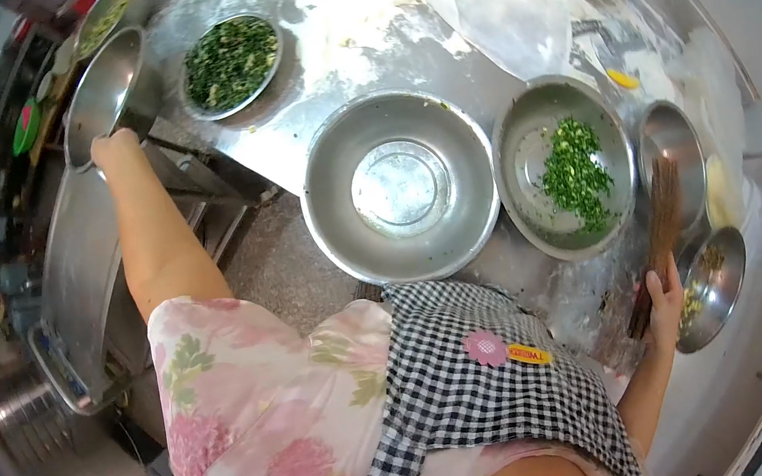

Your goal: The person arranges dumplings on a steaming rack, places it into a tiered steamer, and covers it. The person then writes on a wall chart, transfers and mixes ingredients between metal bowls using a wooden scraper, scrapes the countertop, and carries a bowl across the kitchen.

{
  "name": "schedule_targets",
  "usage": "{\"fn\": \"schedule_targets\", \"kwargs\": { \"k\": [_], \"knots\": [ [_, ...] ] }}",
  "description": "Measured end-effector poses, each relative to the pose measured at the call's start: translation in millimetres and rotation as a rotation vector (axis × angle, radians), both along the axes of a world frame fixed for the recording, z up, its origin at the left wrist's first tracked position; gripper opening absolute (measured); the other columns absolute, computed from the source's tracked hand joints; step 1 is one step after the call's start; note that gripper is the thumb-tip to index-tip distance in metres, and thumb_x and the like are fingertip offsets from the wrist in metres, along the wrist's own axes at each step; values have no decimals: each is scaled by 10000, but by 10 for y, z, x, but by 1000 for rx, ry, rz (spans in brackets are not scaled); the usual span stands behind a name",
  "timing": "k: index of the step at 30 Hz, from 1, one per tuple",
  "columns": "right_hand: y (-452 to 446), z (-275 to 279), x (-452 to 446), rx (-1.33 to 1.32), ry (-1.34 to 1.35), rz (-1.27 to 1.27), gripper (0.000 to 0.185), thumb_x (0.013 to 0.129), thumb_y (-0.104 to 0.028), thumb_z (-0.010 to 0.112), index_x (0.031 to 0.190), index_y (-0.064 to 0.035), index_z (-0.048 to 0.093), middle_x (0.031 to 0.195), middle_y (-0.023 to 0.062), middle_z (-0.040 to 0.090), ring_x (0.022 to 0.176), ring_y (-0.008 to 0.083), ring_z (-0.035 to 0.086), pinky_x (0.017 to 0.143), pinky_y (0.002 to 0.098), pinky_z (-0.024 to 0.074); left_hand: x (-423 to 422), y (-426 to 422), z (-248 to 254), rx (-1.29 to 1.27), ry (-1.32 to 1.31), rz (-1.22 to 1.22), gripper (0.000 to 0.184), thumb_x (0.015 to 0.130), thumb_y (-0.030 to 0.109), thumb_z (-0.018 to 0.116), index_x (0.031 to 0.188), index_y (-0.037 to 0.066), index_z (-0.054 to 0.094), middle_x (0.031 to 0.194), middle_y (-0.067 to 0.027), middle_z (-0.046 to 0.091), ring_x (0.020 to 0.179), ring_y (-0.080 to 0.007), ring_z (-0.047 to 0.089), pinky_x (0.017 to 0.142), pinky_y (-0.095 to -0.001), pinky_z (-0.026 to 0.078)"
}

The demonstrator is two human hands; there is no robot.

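At the upper left, my left hand (116,148) is closed on the near rim of a steel bowl (109,82), which is tipped so that its inside faces me. My right hand (665,303), on the right by my apron, is wrapped around a bundle of thin brown sticks (663,208) held nearly upright. Just beyond it a small steel bowl (670,142) stands partly behind the bundle. Beside that hand is another steel bowl (726,308) with chopped yellowish bits and brown seasoning in it.
A large steel basin (331,236) stands at the table's near edge. Right of it, a bowl (529,214) holds chopped greens. Farther back are a dish (193,108) of dark chopped greens, flour (357,22) on the metal table, a clear plastic sheet (504,9) and a yellow scraper-like piece (623,79).
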State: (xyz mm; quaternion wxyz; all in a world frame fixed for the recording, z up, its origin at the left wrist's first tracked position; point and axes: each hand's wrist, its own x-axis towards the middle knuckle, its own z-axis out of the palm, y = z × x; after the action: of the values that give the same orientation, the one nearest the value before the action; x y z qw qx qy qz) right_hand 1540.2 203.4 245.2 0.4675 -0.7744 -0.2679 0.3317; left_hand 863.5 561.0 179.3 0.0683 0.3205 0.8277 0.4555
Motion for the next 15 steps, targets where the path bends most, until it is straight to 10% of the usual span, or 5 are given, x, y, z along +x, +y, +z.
{"fn": "schedule_targets", "kwargs": {
  "k": [8,12,15],
  "knots": [
    [-78,-67,-190,-4,-37,-12,569,816,-126,600,1328,-56,360,867,-1,520,687,93,506,586,218,440,-96,516,-587,74,-195,-287,416,801,188,484,1150,-34,437,1040,-183,529,945,-270,502,824,-404,418],
    [-85,-97,-278,-22,-22,-71,593,808,-156,621,1329,-54,356,821,-3,515,627,92,507,545,215,438,-651,894,-1289,205,-841,-823,442,881,251,411,1241,5,345,1122,-146,462,1021,-240,415,873,-447,372],
    [-128,-104,-307,18,44,-123,569,816,-119,604,1326,-53,361,823,-4,521,633,92,511,545,218,435,567,378,-748,503,-992,-383,124,774,141,555,817,29,525,726,-62,497,651,-140,468,541,-261,368]
  ]
}}
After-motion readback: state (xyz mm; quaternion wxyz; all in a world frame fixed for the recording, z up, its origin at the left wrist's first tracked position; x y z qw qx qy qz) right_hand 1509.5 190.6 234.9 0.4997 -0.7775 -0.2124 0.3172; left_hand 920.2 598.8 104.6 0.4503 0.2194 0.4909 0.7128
